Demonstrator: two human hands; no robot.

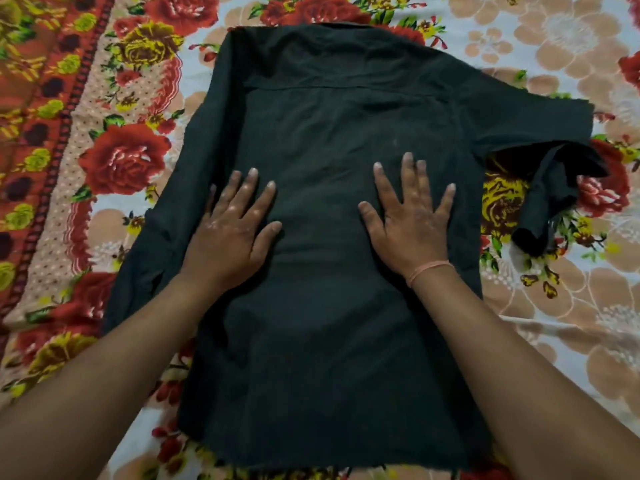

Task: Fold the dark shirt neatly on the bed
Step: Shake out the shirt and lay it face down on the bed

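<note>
The dark shirt [329, 126] lies back-side up on the bed, collar at the far end and hem toward me. My left hand [235, 226] rests flat on the left middle of its back, fingers spread. My right hand [412, 216] presses flat on the right middle, fingers straight, with a thin band at the wrist. The left sleeve [149, 244] runs down along the shirt's left side. The right sleeve [550, 188] sticks out to the right and droops in a crumpled bend.
The bed is covered by a floral sheet [554, 46] with red and yellow roses on the left and beige flowers on the right. A red patterned border band [52, 140] runs down the left side.
</note>
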